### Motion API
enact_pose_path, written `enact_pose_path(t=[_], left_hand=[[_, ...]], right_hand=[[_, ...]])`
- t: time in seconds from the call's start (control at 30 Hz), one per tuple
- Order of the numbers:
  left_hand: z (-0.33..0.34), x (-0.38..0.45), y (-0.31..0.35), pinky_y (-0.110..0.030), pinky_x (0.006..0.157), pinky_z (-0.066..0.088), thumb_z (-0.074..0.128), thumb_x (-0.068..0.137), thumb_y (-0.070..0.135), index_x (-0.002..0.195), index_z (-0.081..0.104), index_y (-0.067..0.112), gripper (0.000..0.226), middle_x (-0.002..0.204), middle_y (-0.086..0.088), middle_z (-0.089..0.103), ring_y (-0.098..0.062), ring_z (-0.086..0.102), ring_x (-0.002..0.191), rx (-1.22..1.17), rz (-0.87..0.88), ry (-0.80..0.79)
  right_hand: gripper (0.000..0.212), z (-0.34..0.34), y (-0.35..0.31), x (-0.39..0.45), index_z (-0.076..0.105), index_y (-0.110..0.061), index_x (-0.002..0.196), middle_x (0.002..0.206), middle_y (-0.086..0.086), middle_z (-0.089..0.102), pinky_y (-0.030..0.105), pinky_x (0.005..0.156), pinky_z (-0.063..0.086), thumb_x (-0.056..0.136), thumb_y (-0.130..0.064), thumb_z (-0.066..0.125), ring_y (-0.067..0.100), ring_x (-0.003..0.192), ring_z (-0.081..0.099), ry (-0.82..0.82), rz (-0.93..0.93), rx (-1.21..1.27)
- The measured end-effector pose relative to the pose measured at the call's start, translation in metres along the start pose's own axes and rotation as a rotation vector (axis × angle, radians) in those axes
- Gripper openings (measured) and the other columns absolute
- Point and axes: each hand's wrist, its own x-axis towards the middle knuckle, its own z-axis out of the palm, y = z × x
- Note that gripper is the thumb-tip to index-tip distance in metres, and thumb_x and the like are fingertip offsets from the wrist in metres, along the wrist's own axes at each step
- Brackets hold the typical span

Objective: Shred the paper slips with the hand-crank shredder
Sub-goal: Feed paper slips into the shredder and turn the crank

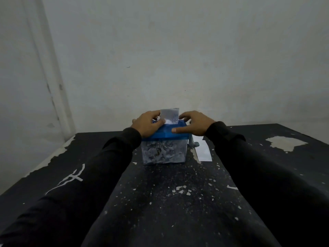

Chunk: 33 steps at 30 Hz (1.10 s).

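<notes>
- The left wall is pale, with scuffed, chipped paint along the corner where it meets the back wall.
- A black table fills the lower view; its coating is flaked and speckled with pale chips, and its left edge is worn bare.
- The left sleeve is black with a white mark on the forearm.
- The left hand rests on the left part of the shredder's blue lid, thumb and fingers pinching the left edge of the slip.
- The slip stands upright in the lid's slot, long axis vertical, its top poking above both hands, between them.
- The shredder sits mid-table, a clear bin packed with shreds under the blue lid.
- The right hand lies spread over the lid's right end, thumb flat on the front slope; its fingers seem loose and hold nothing, though their tips are hard to make out.
- Just right of the bin, a pale crank shows partly behind the wrist.
- A spare slip lies flat beside it, long axis running away from the viewer.
- A large bare patch marks the table's far right.
</notes>
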Motion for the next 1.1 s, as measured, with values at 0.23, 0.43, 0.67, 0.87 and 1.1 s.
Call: enact_pose_path(t=[0.23, 0.43, 0.67, 0.87, 1.1], left_hand=[[-0.001, -0.004, 0.007, -0.052, 0.098, 0.047, 0.041, 0.101, 0.057, 0.119, 0.057, 0.037, 0.031, 0.112, 0.005, 0.068, -0.020, 0.062, 0.099, 0.058, 0.005, 0.016], [-0.007, 0.002, 0.015, -0.036, 0.081, 0.052, 0.048, 0.101, 0.057, 0.098, 0.060, 0.029, 0.031, 0.098, 0.000, 0.067, -0.023, 0.063, 0.091, -0.131, -0.066, 0.027], [-0.010, 0.005, 0.020, -0.026, 0.068, 0.059, 0.077, 0.089, 0.014, 0.126, 0.042, 0.025, 0.051, 0.093, -0.007, 0.074, -0.020, 0.073, 0.080, -0.416, -0.088, 0.114], [-0.006, 0.004, 0.013, -0.019, 0.077, 0.055, 0.069, 0.096, 0.012, 0.109, 0.071, 0.017, 0.015, 0.107, -0.002, 0.072, -0.018, 0.068, 0.094, -0.348, 0.043, 0.068], [-0.005, 0.008, 0.009, -0.016, 0.079, 0.053, 0.074, 0.092, 0.012, 0.133, 0.066, 0.012, 0.042, 0.117, -0.003, 0.070, -0.012, 0.067, 0.096, -0.275, 0.029, 0.070]], right_hand=[[0.023, 0.016, -0.010, 0.008, 0.072, -0.007, 0.115, 0.107, 0.008, 0.073, 0.045, 0.089, 0.056, 0.100, -0.021, 0.061, 0.025, 0.093, 0.066, 0.193, -0.133, 0.233], [0.019, 0.013, -0.019, 0.013, 0.064, -0.008, 0.115, 0.094, 0.017, 0.076, 0.048, 0.082, 0.059, 0.099, -0.017, 0.062, 0.032, 0.085, 0.073, 0.240, -0.139, 0.393], [0.040, 0.016, -0.013, 0.016, 0.037, -0.027, 0.125, 0.072, 0.022, 0.064, 0.033, 0.056, 0.046, 0.098, -0.017, 0.064, 0.024, 0.056, 0.052, 0.233, -0.124, 0.501], [0.039, 0.015, -0.011, 0.017, 0.062, -0.011, 0.133, 0.124, 0.004, 0.067, 0.017, 0.088, 0.052, 0.094, -0.012, 0.069, 0.014, 0.103, 0.064, 0.153, -0.235, 0.398], [0.048, 0.016, -0.009, 0.021, 0.060, -0.009, 0.138, 0.132, 0.009, 0.066, 0.036, 0.102, 0.053, 0.092, -0.018, 0.073, 0.019, 0.114, 0.063, 0.147, -0.227, 0.348]])
